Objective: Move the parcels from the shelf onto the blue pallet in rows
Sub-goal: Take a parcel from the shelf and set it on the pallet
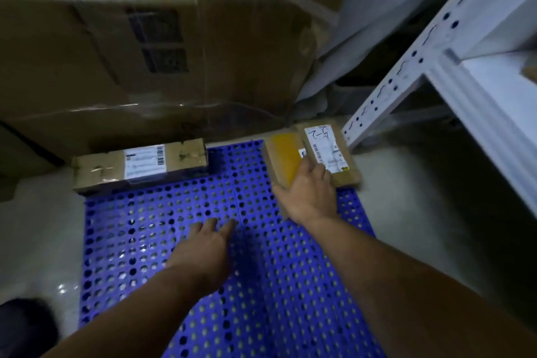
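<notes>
R hand [308, 195] is gripping the taped parcel [283, 160] at its near end, thumb on the left side and fingers curling over the top and right. The hand is hiding that end, so can't tell whether the parcel is resting on the pallet [261, 285] or being held just above it. It is sitting by the pallet's far right corner, just beside the labelled parcel [331, 148], which is lying at that corner w/ its right side overhanging the edge; the label's print is too blurred to read. L hand [203, 244] is hovering over the pallet's middle, fingers spread and relaxed, holding nothing. A long parcel [139, 166] is lying along the far edge at the left corner, against a big carton [116, 52] wrapped in clear film. The shelf [453, 73] is standing off the pallet's right side, mostly cut off by the frame; a brown corner [530, 73] is showing on its board, too little to identify.
</notes>
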